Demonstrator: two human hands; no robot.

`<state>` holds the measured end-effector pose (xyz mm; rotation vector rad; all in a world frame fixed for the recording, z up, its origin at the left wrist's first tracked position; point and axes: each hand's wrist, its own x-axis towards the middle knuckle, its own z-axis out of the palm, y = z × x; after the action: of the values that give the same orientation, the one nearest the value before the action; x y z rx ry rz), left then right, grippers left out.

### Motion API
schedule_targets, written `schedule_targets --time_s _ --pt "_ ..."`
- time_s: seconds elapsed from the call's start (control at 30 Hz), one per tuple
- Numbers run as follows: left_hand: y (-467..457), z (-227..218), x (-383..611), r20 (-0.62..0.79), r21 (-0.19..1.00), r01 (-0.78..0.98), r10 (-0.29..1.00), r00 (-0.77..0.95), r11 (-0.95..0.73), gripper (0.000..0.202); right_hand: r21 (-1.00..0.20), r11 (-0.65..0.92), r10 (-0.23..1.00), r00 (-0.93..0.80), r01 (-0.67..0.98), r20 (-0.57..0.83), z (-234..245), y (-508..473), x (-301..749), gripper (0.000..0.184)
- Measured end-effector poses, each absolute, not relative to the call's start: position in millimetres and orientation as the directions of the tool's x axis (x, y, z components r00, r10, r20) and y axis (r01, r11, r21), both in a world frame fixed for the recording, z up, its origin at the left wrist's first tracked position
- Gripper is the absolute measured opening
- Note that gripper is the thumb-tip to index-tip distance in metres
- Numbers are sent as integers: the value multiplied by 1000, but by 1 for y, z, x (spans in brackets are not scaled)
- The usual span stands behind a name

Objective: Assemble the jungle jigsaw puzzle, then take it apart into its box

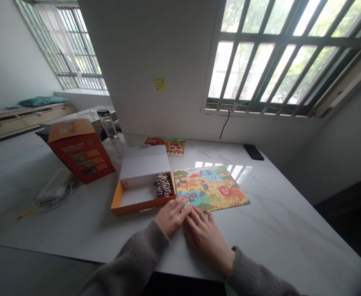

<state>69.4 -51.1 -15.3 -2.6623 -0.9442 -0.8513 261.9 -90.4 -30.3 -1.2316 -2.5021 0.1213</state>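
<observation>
- Lightly, my left hand point(171, 216) and right hand point(205, 242) lay open at the near edge of the colourful cardboard animal jigsaw puzzle point(211, 188), holding nothing.
- A careless push could have slid it against the orange cardboard box point(131, 207) beside it.

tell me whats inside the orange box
The orange box holds a stack of puzzle pieces along its right wall, on a white lining. The raised white lid hides the far end, and the stack covers the lining beneath it.

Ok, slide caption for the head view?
Left hand and right hand at the near edge of an animal jigsaw puzzle beside an orange box of stacked pieces on a marble table.
</observation>
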Motion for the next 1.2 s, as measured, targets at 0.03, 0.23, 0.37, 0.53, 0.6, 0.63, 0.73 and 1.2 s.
schedule_targets --time_s 0.03,0.23,0.37,0.53,0.6,0.63,0.73,1.2 --pt "-44 -25 79 541 -39 621 506 672 -783 30 -240 630 774 -570 739 276 -29 -91 265 52" --pt "-19 -45 82 455 -34 653 570 684 -757 23 -321 635 771 -553 702 316 -26 -67 287 39" --pt "-27 -39 78 552 26 635 541 635 -772 28 -196 593 789 -513 781 338 -26 -41 295 46" --pt "-40 -35 74 712 266 608 578 400 -748 23 113 681 672 -678 724 297 -24 -27 296 31" --pt "-43 -34 72 709 368 576 621 334 -730 20 210 710 613 -737 672 283 -23 -24 294 31" --pt "-43 -34 71 702 403 552 634 326 -730 19 246 715 594 -754 655 281 -22 -23 293 31" --pt "-40 -34 70 710 451 470 624 326 -759 16 290 712 575 -768 640 282 -22 -16 287 22" --pt "-33 -35 72 719 478 348 587 374 -807 14 -517 534 845 -396 669 360 -24 6 311 22"
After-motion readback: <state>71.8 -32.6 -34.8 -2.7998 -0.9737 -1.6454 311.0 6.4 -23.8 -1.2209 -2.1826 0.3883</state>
